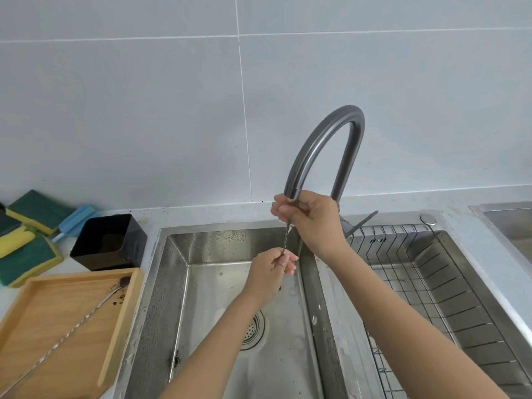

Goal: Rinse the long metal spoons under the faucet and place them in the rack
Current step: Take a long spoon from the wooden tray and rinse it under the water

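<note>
A grey-tiled wall backs a steel double sink (pixel 178 272), where a person holds a long twisted metal spoon (pixel 286 239) upright beneath the faucet (pixel 322 145) spout. The right hand (pixel 312 218), raised high, pinches its top end while the left hand (pixel 272 270), lower down, pinches the shaft; sliding that lower grip along the stem would likely rinse it evenly. A soiled second spoon (pixel 69 332) waits on the wooden tray (pixel 26 309) at left, the wire rack (pixel 449 283) at right.
</note>
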